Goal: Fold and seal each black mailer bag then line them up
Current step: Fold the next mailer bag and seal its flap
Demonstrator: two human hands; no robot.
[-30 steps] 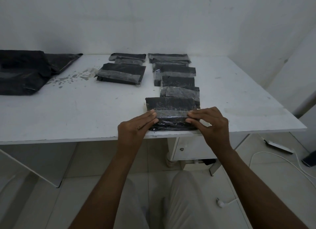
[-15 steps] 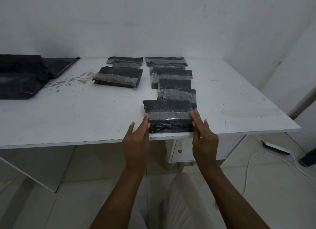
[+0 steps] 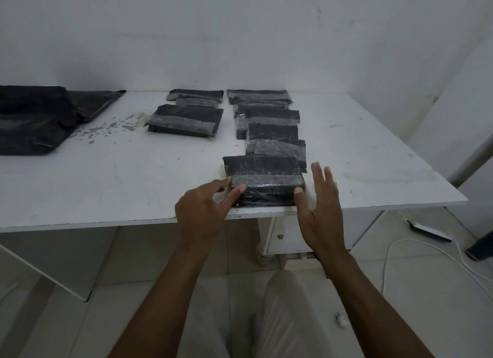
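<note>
Two columns of folded black plastic mailer bags lie on the white rectangular worktop [image 3: 106, 186]. The right column [image 3: 272, 122] runs from the rear edge toward the front, and its bags overlap one another. The nearest mailer bag [image 3: 264, 170], a black plastic packet crossed by a grey tape strip, lies flat at the front end of this column, close to the front edge of the worktop and touching the bag behind it. The left column [image 3: 186, 117] is shorter and sits toward the rear.

Left hand [image 3: 202, 210]: the grip is closed on the left end of the nearest mailer bag, with the index fingertip at the left corner and the thumb tip on the top face.

Right hand [image 3: 320, 216]: the grip is apart, with the fingers straight and spread just beside the right end of the bag. Only the thumb tip touches the bag.

A heap of unfolded black plastic bags [image 3: 32, 120] lies at the far left of the worktop, well apart from both columns. A white cabinet with a round knob [image 3: 280, 236] stands below the worktop. A white cable [image 3: 400, 248] and a white power strip [image 3: 432, 230] lie on the tiled floor to the right.
</note>
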